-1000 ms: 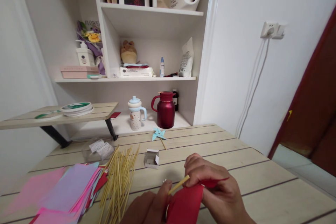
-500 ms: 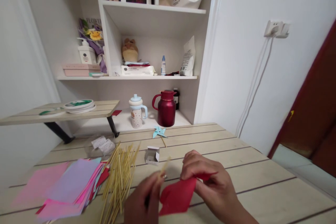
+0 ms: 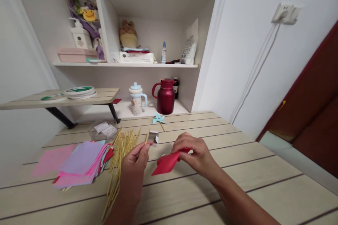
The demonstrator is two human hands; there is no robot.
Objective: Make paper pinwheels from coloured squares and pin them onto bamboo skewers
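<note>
From the head camera, the left hand (image 3: pixel 136 163) is raised above the pale wooden slatted table (image 3: pixel 237 168), its fingertips pinched together on a thin bamboo stick (image 3: pixel 147 136) that points up and slightly away from the person. Just to the right of it, with a small gap between, the right hand (image 3: pixel 194 153) has its fingers closed on the upper edge of a folded piece of red paper (image 3: pixel 167 163), which hangs from that grip down and toward the left hand, its lower tip above the table and near the left wrist. The stick and the red paper are apart, not touching. To the left of the left hand a loose bundle of bamboo sticks (image 3: pixel 118 158) lies spread on the table, and further left a fanned stack of pink and lilac paper squares (image 3: pixel 76 161). Just beyond the left fingertips sits a small open white cardboard box (image 3: pixel 154 137), and past both hands a little light blue paper pinwheel (image 3: pixel 159 119) lies on the table. Further back stand a dark red jug (image 3: pixel 166 96) and a white cup with a pale blue lid (image 3: pixel 137 99).
</note>
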